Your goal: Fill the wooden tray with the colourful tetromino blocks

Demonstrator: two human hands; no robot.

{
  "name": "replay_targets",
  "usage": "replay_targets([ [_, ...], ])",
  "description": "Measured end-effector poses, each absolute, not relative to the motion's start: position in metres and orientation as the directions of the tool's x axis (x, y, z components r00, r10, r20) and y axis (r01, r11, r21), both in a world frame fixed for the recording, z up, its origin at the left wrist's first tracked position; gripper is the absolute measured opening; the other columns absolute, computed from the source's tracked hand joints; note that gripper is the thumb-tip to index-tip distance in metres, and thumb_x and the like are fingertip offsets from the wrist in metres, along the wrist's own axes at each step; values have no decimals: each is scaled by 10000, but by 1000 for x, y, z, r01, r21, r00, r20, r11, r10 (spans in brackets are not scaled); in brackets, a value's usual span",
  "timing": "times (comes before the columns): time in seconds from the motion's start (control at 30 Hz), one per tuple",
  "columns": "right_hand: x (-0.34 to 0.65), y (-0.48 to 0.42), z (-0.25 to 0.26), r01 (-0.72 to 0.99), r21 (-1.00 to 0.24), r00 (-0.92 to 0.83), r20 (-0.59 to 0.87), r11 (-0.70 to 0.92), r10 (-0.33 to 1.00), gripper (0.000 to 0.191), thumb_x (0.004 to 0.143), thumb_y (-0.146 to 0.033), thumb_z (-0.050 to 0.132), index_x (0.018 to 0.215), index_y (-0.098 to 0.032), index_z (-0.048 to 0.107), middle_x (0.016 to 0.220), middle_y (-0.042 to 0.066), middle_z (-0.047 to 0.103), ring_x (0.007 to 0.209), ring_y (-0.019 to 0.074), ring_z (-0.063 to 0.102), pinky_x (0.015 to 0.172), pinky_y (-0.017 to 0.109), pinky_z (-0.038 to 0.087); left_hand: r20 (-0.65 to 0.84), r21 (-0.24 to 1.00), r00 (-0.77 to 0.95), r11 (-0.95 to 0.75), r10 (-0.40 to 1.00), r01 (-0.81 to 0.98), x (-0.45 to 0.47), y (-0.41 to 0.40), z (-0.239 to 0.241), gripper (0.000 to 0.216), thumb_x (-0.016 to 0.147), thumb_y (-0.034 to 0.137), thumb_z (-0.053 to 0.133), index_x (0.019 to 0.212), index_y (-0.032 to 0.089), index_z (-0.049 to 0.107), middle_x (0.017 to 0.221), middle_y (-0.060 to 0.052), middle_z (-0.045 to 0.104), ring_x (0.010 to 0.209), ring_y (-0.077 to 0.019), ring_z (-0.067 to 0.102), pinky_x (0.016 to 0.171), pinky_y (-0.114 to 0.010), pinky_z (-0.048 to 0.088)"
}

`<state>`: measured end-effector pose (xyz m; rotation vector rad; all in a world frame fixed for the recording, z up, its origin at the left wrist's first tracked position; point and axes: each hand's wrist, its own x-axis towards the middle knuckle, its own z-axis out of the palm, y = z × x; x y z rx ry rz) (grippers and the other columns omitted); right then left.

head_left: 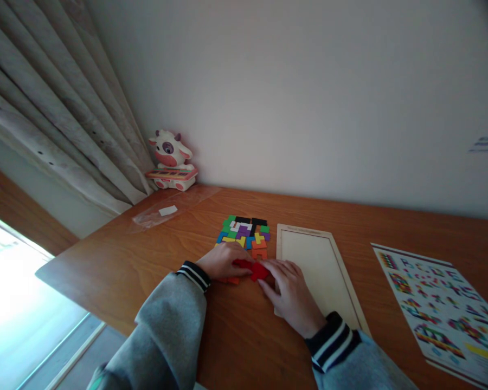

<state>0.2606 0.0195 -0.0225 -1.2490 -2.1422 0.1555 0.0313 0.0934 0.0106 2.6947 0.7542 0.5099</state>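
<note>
From my end, on the head view: left hand point(223, 261) and right hand point(288, 290) are both at the red pieces point(259, 271), fingers touching them low over the tabletop point(239, 346). Can't tell if either one's actually gripping, fingertips are partly hidden. Colored blocks point(244, 231) sit just beyond, packed close together. Wooden tray point(311, 260) lies flat, right of those, partly behind my right hand. Printed sheet point(441, 317) is farther right, cow toy point(171, 151) back left by the wall.

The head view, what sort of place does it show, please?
Probably a room in a home: a toy cow stands on the wooden table, colourful pieces lie on it, and a curtain hangs at the left.
</note>
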Motion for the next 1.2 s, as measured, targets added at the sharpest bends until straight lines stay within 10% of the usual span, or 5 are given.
replay_targets([
  [0.43, 260, 20, -26, 755, -418, -292, 477, 506, 829, 401, 856, -256, 659, 1241, -199, 562, 1205, 111, 679, 1108, 279, 609, 1028, 519, 387, 348, 437, 811, -847, 470, 303, 48, 86, 9, 264, 929, 395, 621, 1089, 204, 707, 1099, -73, 729, 1039, -185, 647, 978, -306, 486],
  [0.67, 260, 19, -28, 764, -431, -273, 459, 481, 845, 355, 854, -258, 660, 1199, -221, 586, 1183, 94, 693, 1110, 274, 614, 1060, 549, 305, 268, 381, 782, -807, 562, 450, 33, 91, 14, 617, 742, 556, 771, 1236, 207, 651, 1109, -97, 711, 1037, -245, 636, 974, -363, 476],
  [1.2, 260, 19, -21, 749, -478, -195, 501, 458, 843, 331, 807, -254, 678, 1128, -206, 614, 1076, 83, 725, 983, 267, 665, 915, 458, 442, 285, 404, 818, -836, 500, 371, 41, 88, 13, 384, 858, 479, 686, 1135, 214, 698, 1083, -72, 735, 1005, -224, 639, 945, -337, 482],
])
